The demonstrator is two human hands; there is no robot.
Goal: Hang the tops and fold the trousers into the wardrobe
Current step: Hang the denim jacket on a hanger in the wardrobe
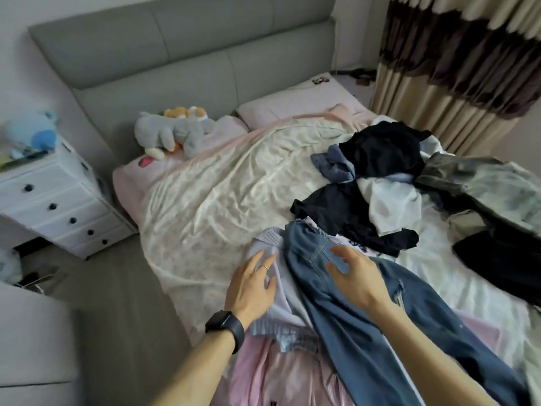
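1. Jeans (pixel 366 317): on the bed (pixel 219 186), lying across a lilac knit (pixel 279 300). Probably heavy, limp denim, best taken at the waistband (pixel 307 234).
2. Left grip (pixel 251 288): fingers straight, flat on the knit.
3. Right grip (pixel 354 276): spread wide over the jeans, holding nothing.

I see single view only: head camera, wide-angle, above near edge of bed (pixel 205 186), facing forward and down toward headboard (pixel 175 54); left hand (pixel 251 285), right hand (pixel 357 276) close below lens.
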